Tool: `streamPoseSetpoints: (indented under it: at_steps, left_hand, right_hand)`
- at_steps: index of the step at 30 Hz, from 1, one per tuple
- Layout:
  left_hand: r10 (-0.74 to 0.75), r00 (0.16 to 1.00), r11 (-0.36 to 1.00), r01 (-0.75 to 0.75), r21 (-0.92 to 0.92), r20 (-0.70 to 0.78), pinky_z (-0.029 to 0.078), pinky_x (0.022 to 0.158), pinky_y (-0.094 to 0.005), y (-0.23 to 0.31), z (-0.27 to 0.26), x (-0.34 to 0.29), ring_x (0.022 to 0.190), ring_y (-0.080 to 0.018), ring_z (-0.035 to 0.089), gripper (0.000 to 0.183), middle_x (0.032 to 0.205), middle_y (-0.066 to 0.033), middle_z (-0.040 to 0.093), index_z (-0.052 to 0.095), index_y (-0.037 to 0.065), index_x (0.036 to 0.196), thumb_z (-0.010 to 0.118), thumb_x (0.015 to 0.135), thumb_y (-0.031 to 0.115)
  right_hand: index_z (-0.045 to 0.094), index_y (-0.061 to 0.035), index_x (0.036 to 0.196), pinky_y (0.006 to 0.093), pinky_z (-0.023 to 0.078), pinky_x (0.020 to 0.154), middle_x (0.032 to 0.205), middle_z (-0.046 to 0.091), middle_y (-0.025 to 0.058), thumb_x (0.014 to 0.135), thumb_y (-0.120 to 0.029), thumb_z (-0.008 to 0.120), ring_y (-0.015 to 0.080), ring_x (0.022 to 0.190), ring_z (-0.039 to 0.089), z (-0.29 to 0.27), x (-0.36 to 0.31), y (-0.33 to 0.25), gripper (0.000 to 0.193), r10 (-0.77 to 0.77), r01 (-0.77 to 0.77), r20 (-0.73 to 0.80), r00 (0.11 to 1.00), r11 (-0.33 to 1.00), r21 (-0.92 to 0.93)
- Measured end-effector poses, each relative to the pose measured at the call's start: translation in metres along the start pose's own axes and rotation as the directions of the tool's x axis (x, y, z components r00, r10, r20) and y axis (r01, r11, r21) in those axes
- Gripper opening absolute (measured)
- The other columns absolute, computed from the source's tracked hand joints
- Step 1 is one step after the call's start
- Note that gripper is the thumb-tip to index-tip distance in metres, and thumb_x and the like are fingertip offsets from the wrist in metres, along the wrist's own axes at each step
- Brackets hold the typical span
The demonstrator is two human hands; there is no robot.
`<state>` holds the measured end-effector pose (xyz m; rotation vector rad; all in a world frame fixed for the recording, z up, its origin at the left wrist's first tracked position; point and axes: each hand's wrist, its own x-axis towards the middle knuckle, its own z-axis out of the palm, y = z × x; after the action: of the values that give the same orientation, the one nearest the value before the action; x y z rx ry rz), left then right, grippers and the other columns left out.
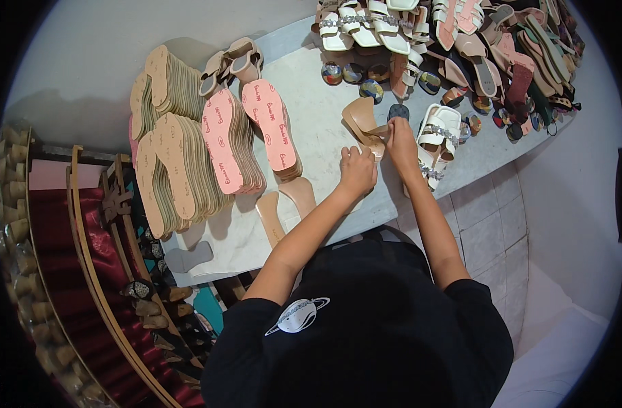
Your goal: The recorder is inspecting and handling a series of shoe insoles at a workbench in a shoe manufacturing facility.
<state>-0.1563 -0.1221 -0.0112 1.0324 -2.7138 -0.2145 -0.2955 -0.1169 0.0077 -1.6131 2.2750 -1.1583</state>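
Observation:
A tan sandal (358, 117) is between my two hands over the white tabletop (317, 102). My left hand (358, 171) has its fingers curled over the sandal's near end. My right hand (401, 141) is closed at the sandal's right side, where its fingers pinch a tan strap. Parts of the sandal are hidden behind my fingers. Just beyond my right hand lies a small dark pad (398, 111). A white sandal pair (439, 139) with decorated straps rests to the right. Two loose insoles, one tan (270, 216) and one pinkish (299, 196), lie near my left forearm.
Stacks of beige insoles (181, 163) and pink insoles (229, 146) stand on the left, with beige sandals (230, 66) behind. Piled white sandals (365, 27) and other footwear (508, 54) crowd the far right. Several round multicoloured pieces (371, 90) lie before them. A shoe rack (124, 224) stands left.

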Motion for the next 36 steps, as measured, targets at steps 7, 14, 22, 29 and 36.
streamPoseSetpoints:
  at_steps: [7, 14, 22, 29, 36]
  left_hand:
    - [-0.023, 0.999, 1.000, 0.023, -0.005, 0.023, 0.029, 0.080, -0.0441, 0.003, -0.001, 0.001, 0.082, -0.0274, 0.050, 0.020, 0.087, -0.0085, 0.056, 0.063, 0.003, 0.084, 0.059, 0.072, 0.019]
    - [-0.069, 0.998, 0.996, 0.069, -0.051, 0.014, 0.030, 0.080, -0.0430, 0.003, -0.009, 0.003, 0.086, -0.0271, 0.052, 0.021, 0.090, -0.0076, 0.058, 0.065, 0.005, 0.084, 0.059, 0.074, 0.022]
    - [-0.414, 0.910, 0.800, 0.354, -0.484, -0.019, 0.040, 0.079, -0.0425, -0.037, -0.006, 0.034, 0.086, -0.0302, 0.058, 0.031, 0.095, -0.0138, 0.061, 0.055, 0.002, 0.110, 0.050, 0.081, 0.013]
    - [-0.560, 0.809, 0.207, 0.346, -0.915, 0.179, 0.045, 0.082, -0.0289, -0.049, 0.025, 0.052, 0.093, -0.0219, 0.057, 0.050, 0.097, -0.0151, 0.060, 0.029, -0.006, 0.130, 0.043, 0.083, 0.003]
    - [-0.452, 0.820, 0.194, 0.475, -0.858, 0.352, 0.043, 0.082, -0.0285, -0.031, -0.017, 0.069, 0.093, -0.0208, 0.055, 0.036, 0.103, -0.0132, 0.057, 0.046, -0.007, 0.113, 0.042, 0.078, -0.003]
  right_hand:
    - [0.049, 0.0003, 0.091, 0.0429, 0.041, 0.075, 0.089, 0.052, 0.0182, 0.086, -0.004, 0.045, 0.0374, 0.086, 0.050, -0.008, 0.031, -0.006, 0.007, -0.069, 0.079, -0.121, 0.990, 0.994, 0.081]
    - [0.049, 0.0009, 0.092, 0.0410, 0.040, 0.076, 0.088, 0.051, 0.0172, 0.085, -0.003, 0.047, 0.0357, 0.085, 0.050, -0.032, 0.043, -0.020, 0.008, -0.167, 0.188, -0.143, 0.976, 0.971, 0.149]
    - [0.051, 0.0027, 0.093, 0.0360, 0.043, 0.078, 0.094, 0.051, 0.0168, 0.080, -0.002, 0.056, 0.0329, 0.087, 0.053, -0.004, -0.036, -0.009, 0.015, -0.154, 0.115, 0.100, 0.983, 0.940, 0.321]
    - [0.053, 0.0009, 0.098, 0.0375, 0.042, 0.083, 0.103, 0.049, 0.0163, 0.075, 0.003, 0.057, 0.0335, 0.096, 0.051, -0.002, -0.046, -0.003, 0.024, -0.180, 0.127, 0.144, 0.973, 0.941, 0.315]
    - [0.054, 0.0019, 0.094, 0.0348, 0.043, 0.080, 0.098, 0.053, 0.0155, 0.078, 0.004, 0.055, 0.0309, 0.092, 0.054, -0.026, -0.031, -0.012, 0.016, -0.112, 0.118, -0.037, 0.993, 0.921, 0.370]
